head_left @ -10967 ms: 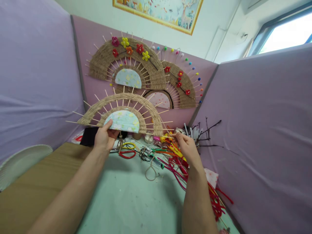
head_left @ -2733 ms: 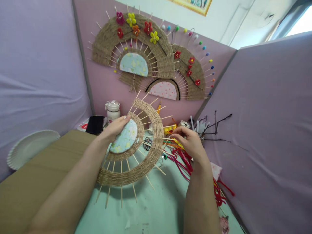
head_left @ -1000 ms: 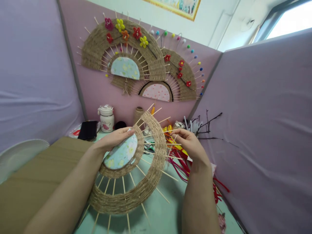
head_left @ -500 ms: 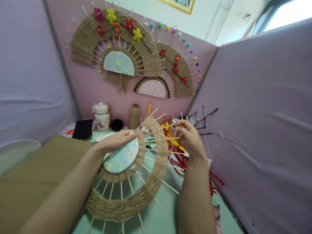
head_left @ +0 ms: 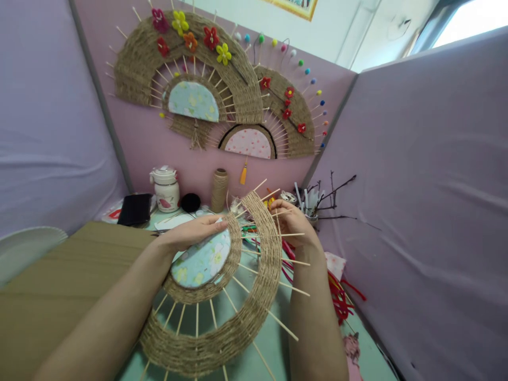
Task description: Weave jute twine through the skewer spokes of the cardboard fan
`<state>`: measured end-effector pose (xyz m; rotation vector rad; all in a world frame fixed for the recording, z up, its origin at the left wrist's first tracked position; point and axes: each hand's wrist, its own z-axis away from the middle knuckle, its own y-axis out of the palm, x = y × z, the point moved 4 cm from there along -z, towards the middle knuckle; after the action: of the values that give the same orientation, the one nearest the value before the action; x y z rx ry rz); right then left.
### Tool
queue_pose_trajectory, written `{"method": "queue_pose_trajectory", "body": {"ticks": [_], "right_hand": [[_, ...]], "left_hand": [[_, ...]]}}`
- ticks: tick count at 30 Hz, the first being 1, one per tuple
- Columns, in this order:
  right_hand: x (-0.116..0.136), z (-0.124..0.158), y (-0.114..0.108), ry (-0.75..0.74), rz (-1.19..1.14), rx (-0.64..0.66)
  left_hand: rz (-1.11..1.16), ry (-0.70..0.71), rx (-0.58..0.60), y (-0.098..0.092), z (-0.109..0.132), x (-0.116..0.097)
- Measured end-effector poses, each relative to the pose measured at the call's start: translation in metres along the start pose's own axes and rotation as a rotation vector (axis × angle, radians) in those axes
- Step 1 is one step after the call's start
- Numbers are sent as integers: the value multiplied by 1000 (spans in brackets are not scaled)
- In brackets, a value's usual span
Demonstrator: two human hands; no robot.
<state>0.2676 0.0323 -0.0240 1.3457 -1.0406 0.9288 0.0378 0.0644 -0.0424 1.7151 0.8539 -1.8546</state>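
Note:
A half-round fan (head_left: 271,264) of woven jute twine on thin sticks is tilted in front of me. Its middle is a pale blue floral fabric piece (head_left: 204,260). My left hand (head_left: 196,232) grips this middle part, thumb on top of the fabric and fingers underneath. At the fan's upper right rim, my right hand (head_left: 296,225) is closed in a pinch beside the stick ends. A thin strand of jute twine (head_left: 279,226) runs between its fingers and the woven outer band. The fingertips are partly hidden behind the sticks.
Finished fans (head_left: 135,69) with flowers hang on the pink partition. A twine spool (head_left: 219,190), a white bottle (head_left: 165,189) and a black phone-like slab (head_left: 135,209) stand behind. Cardboard (head_left: 71,296) lies left; red pipe cleaners (head_left: 340,301) and dark twigs (head_left: 335,193) are right.
My right hand has moved left and slightly down, close against the fan's rim, and the free strand looks shorter. The fan has shifted slightly right in my left hand.

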Motion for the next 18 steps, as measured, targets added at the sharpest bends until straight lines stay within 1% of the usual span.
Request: {"method": "queue_pose_trajectory", "body": {"ticks": [3,8,14,18], "right_hand": [[3,0,-6,-39,-16,-24],[11,6,-17,-133,-24,-5],[24,10,-23,-279,-76,-26],[25,6,-29,-290,-133,-70]], "left_hand": [[-32,13,20,5,0,-1],[-106,35,36,12,1,-1],[-139,57,69,17,1,-3],[-216,64,45,22,0,-2]]}}
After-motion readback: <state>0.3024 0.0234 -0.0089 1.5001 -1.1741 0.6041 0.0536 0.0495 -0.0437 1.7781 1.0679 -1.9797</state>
